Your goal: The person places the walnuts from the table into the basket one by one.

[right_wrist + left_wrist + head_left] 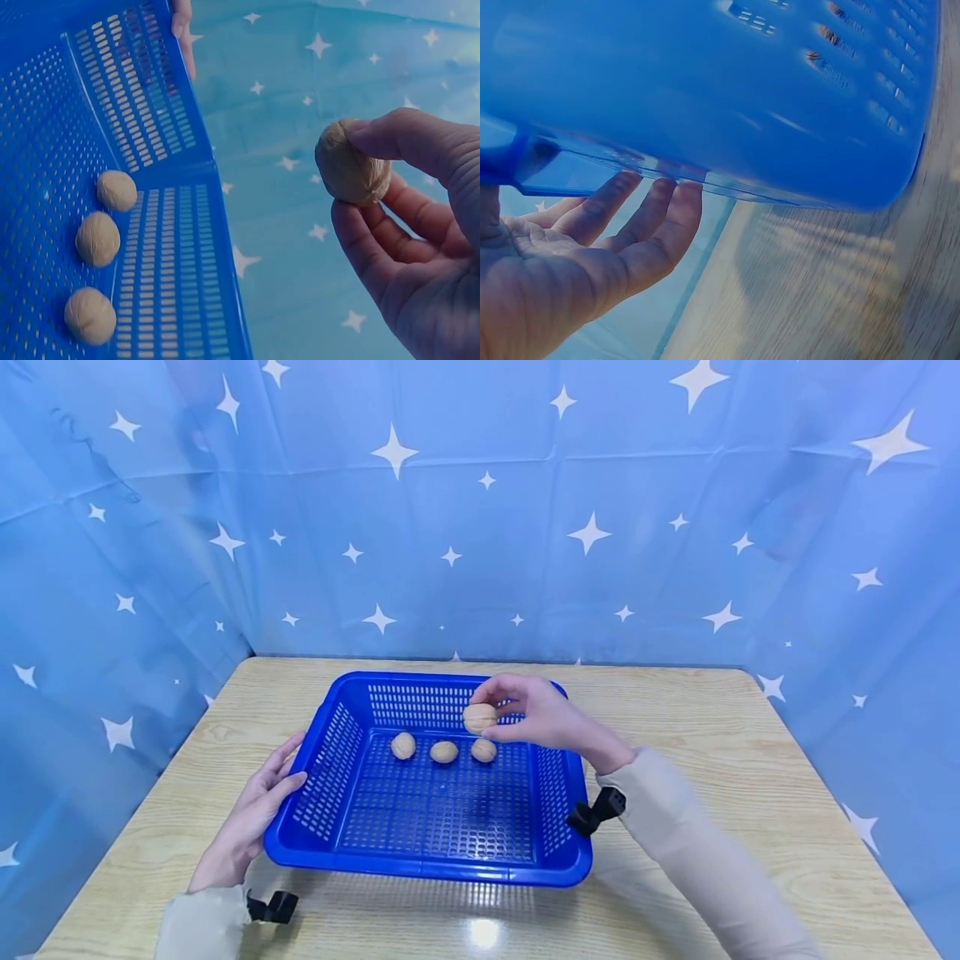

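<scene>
A blue plastic basket (427,866) with slotted walls is tilted over the table. Inside it, three walnuts lie in a row near the far wall: a left walnut (402,746), a middle walnut (444,752) and a right walnut (483,750). My left hand (251,810) holds the basket's left side, thumb on the rim; in the left wrist view its fingers (682,217) touch the outer wall. Above the basket's far right part, my right hand (543,714) pinches another walnut (352,163) between thumb and fingers.
The light wooden table (697,793) extends on both sides of the basket. Behind and beside it hangs a blue curtain (495,585) with white stars. A black wrist mount (597,810) overlaps the basket's right rim in the head view.
</scene>
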Tool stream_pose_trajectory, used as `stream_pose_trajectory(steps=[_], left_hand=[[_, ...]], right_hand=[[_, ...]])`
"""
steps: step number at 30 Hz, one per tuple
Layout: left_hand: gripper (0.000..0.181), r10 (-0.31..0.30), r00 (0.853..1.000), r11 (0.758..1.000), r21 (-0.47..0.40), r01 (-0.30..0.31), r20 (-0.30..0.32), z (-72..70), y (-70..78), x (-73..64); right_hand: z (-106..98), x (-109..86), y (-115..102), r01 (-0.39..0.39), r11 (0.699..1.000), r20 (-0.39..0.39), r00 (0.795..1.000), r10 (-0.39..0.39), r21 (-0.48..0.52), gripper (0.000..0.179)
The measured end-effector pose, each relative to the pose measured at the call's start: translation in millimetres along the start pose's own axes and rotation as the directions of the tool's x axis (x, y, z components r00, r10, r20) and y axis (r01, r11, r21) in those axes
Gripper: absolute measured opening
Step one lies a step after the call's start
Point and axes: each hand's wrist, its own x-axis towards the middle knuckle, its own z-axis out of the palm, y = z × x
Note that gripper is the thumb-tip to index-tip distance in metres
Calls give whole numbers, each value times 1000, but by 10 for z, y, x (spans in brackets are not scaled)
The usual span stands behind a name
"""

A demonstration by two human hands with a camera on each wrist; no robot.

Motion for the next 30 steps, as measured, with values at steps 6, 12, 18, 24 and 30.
stream_pose_trajectory(steps=[6,12,18,24,30], left_hand=[[64,-7,1000,999,32,7,-15,10,1,-2],[63,-7,1000,999,40,7,-19,9,4,-6],[63,7,1000,999,39,-6,-18,1,-7,-2],[64,7,1000,999,32,-6,-19,2,-4,1],[64,5,1000,1000,29,-4,-17,1,-9,5]], right_hand=[[82,92,-24,2,1000,14,1000,-2,10,31],[189,204,-27,10,1000,49,999,-11,15,29],[364,330,-46,-32,999,110,993,33,-12,27],[569,442,-33,-5,1000,176,984,5,-1,27],[737,540,8,-10,1000,237,972,10,0,27]])
